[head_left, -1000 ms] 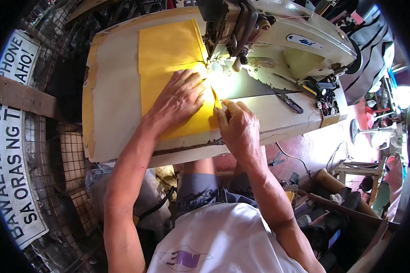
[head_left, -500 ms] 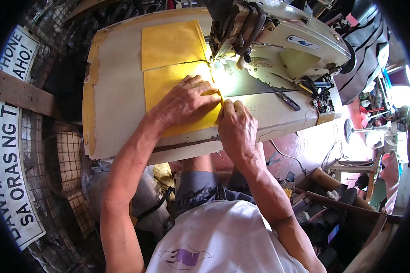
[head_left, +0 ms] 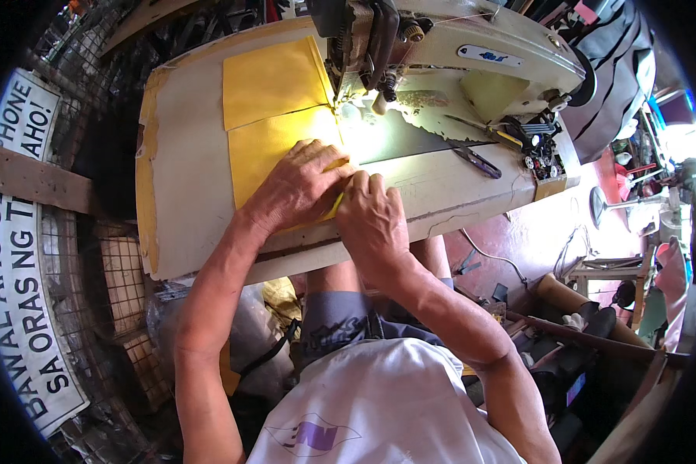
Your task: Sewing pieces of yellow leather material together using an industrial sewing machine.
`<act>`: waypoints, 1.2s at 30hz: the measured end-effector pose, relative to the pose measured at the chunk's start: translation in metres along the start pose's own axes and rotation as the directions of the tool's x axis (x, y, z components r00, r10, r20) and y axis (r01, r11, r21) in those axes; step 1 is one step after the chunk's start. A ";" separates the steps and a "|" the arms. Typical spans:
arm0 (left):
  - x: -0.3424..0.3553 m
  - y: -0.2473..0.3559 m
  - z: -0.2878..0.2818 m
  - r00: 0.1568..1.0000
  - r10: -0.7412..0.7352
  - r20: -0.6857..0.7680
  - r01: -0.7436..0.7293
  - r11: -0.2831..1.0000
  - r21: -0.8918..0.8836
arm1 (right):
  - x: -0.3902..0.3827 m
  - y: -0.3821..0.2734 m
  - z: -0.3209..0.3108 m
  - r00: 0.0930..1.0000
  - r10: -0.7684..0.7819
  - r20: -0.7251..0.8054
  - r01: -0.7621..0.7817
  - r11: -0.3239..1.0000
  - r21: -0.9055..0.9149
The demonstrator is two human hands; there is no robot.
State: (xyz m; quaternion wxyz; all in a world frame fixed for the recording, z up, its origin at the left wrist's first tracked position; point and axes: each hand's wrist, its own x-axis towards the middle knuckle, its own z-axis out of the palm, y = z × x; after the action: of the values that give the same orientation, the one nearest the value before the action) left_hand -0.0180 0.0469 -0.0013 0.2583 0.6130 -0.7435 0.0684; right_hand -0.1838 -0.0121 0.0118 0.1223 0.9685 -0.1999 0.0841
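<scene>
A yellow leather-like sheet (head_left: pixel 249 147), with a seam or join across it, lies on the sewing table; its right edge runs up to the needle area of a sewing machine (head_left: pixel 433 58). My left hand (head_left: pixel 298 184) rests over the sheet's near right part, fingers bent and closed round its edge. Right beside it, my right hand (head_left: pixel 373 218) is closed on the same edge, nearer to me, knuckles up. A small bit of yellow shows between the two hands. My fingertips are mostly hidden beneath the hands.
Black-handled scissors (head_left: pixel 478 161) lie on the table right of my hands. A small tray of bobbins and tools (head_left: pixel 543 151) sits at the table's right end. The pale tabletop (head_left: pixel 182 155) has a worn, peeling left edge. A wire-mesh partition with a sign (head_left: pixel 35 255) stands at left.
The view has shifted, so the machine and sheet appear farther left. My right hand has come closer against my left, and less of the yellow edge shows between them.
</scene>
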 end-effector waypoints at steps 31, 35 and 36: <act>-0.011 0.019 -0.002 0.996 0.030 0.084 -0.030 1.000 -0.007 | -0.046 0.074 0.025 0.985 0.020 -0.173 0.129 0.584 0.802; -0.010 0.019 -0.003 0.996 0.028 0.082 -0.027 1.000 -0.016 | -0.045 0.077 0.025 0.957 -0.117 -0.267 0.277 0.655 0.703; -0.010 0.020 -0.004 0.997 0.029 0.077 -0.028 0.999 -0.023 | -0.046 0.077 0.024 0.951 -0.160 -0.265 0.300 0.689 0.660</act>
State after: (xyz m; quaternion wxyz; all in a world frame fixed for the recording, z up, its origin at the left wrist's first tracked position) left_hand -0.0350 0.0621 0.0016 0.2350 0.6018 -0.7623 0.0401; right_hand -0.2536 -0.0700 -0.0055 -0.2212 0.9484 -0.0180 0.2265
